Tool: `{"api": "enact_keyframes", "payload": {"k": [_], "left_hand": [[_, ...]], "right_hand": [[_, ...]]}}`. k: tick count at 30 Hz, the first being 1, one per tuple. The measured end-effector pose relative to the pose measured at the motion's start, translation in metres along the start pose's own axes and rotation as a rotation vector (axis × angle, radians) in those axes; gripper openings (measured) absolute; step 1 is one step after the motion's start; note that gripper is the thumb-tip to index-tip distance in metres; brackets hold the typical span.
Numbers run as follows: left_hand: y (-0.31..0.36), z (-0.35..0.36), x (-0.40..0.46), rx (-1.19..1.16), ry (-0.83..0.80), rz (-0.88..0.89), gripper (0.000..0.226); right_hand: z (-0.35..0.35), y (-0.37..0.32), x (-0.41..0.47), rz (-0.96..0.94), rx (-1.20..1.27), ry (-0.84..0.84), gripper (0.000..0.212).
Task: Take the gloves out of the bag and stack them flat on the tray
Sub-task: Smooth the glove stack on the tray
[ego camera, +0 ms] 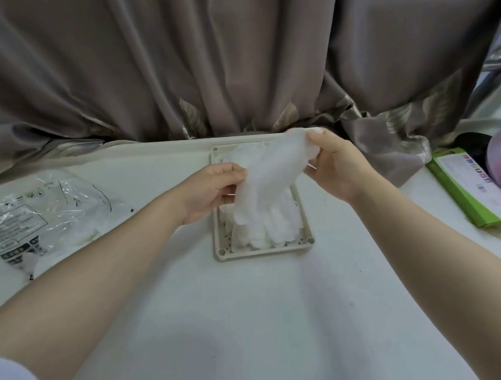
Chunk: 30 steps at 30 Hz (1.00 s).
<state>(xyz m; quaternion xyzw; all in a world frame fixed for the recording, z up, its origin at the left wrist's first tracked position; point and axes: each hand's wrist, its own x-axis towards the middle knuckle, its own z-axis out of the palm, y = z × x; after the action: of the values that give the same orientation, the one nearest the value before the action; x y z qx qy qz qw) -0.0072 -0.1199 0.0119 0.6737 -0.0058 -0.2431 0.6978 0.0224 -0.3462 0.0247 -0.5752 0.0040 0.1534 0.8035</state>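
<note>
The shallow beige rectangular plastic tray [264, 251] sits on the white table [256, 327] and serves as the reference here. Directly above the tray, both hands hold 1 thin translucent white disposable glove [267, 176] stretched between them. The left hand [213, 193], at the tray's left edge, pinches the glove's side between thumb and curled fingers. The right hand [335, 166], above the tray's far right corner, pinches the cuff end between thumb and fingertips. The glove's finger end hangs down toward the tray's near half. Held by 2 edges like this, the flimsy film is probably being pulled smooth so it can go down flat rather than crumpled.

Inside the tray lies a pile of similar white gloves [265, 228], their fingertips pointing to the tray's near rim, so the held one seems aimed to match that direction.

Well left of the tray lies the crinkled clear plastic bag with black print [31, 217], with what looks like more white gloves inside, so the task seems only partly done. Right of the tray lies a green and white flat box [475, 186].
</note>
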Motion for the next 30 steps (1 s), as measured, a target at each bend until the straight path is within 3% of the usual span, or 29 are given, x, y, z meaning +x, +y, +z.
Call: {"api": "enact_keyframes", "payload": {"k": [5,11,14,19,20,24,26,30], "left_hand": [[0.0,-0.004,-0.005,-0.069,-0.072,0.068,0.007],[-0.002,-0.003,-0.022,-0.032,-0.369,0.059,0.018],[-0.008,0.005,-0.019,-0.074,-0.41,0.009,0.026],[-0.002,0.024,-0.016,-0.098,-0.288,0.066,0.07],[-0.001,0.029,-0.016,-0.066,-0.25,0.096,0.068],[0.002,0.039,-0.016,0.003,0.017,0.184,0.017],[0.003,0.036,-0.015,-0.087,0.125,0.166,0.016],[0.008,0.034,-0.021,-0.178,0.094,0.131,0.024]], "right_hand": [[-0.002,0.001,-0.002,-0.081,0.033,-0.02,0.011],[0.01,-0.012,-0.014,-0.075,0.013,-0.157,0.026],[0.02,-0.019,-0.022,-0.069,-0.065,-0.245,0.028],[0.032,-0.021,-0.032,-0.105,-0.418,-0.231,0.016],[0.033,-0.02,-0.032,-0.133,-0.525,-0.197,0.017],[0.036,-0.023,-0.04,-0.186,-0.696,-0.126,0.016],[0.034,-0.028,-0.045,-0.182,-0.692,-0.128,0.017],[0.03,-0.031,-0.05,-0.11,-0.612,-0.158,0.023]]}}
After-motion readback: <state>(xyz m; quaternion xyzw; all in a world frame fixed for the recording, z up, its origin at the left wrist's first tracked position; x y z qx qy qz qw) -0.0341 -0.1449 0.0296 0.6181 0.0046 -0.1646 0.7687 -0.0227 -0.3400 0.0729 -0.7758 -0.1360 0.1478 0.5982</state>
